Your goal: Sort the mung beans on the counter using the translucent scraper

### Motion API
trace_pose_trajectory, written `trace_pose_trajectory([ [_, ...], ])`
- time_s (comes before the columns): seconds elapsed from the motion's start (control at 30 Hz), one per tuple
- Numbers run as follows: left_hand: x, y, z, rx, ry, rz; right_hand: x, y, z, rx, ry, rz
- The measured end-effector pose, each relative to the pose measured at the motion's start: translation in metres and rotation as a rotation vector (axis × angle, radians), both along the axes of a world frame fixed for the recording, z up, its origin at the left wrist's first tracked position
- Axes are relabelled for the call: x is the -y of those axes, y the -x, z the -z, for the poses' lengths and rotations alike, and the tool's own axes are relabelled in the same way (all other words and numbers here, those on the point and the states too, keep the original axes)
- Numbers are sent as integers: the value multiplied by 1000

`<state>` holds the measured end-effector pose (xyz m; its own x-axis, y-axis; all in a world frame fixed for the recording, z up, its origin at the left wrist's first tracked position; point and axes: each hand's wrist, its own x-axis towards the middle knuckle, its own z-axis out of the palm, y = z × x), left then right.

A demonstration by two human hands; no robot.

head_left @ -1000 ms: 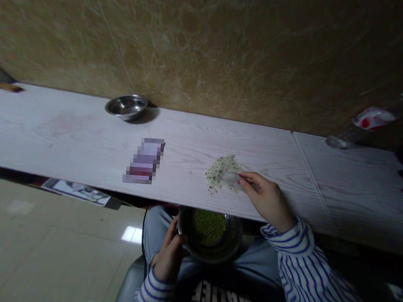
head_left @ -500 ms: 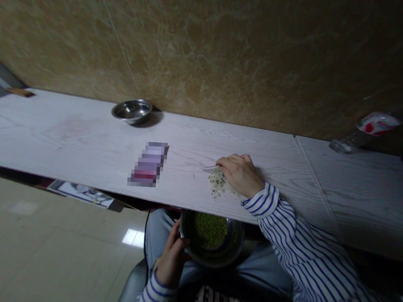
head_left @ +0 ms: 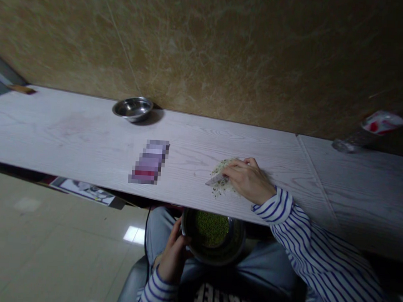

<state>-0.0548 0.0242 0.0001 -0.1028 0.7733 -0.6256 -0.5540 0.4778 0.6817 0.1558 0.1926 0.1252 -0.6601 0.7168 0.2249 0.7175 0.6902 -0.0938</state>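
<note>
My left hand (head_left: 174, 254) is closed round the left rim of a metal bowl (head_left: 238, 251), which rests tilted over my lap below the table edge. Green beans, likely mung beans (head_left: 212, 229), lie in the bowl. In my right hand (head_left: 249, 179) is a thin grey pointed blade (head_left: 216, 179), its other end hidden by my fingers. The blade's tip points left and lies across a spread of white grains mixed with green beans (head_left: 219, 169) on the table. Part of that spread is covered by my right hand.
A shiny metal bowl (head_left: 133, 109) stands near the wall. Left of my right hand lies a flat, pixelated purple object (head_left: 149, 161). A clear bottle (head_left: 370, 129) with a red-and-white label is at the far right. The pale table's front edge (head_left: 171, 203) runs above my lap.
My right hand has moved slightly right and toward me, and the blade has turned to show its broad face over the grains. My left hand still holds the bowl.
</note>
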Motion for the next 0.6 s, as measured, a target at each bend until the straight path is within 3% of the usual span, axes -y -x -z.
trace_pose_trajectory([
  [0.6, -1, -10, -1, 37, -9, 8, 36, -17, -5, -11, -9, -20],
])
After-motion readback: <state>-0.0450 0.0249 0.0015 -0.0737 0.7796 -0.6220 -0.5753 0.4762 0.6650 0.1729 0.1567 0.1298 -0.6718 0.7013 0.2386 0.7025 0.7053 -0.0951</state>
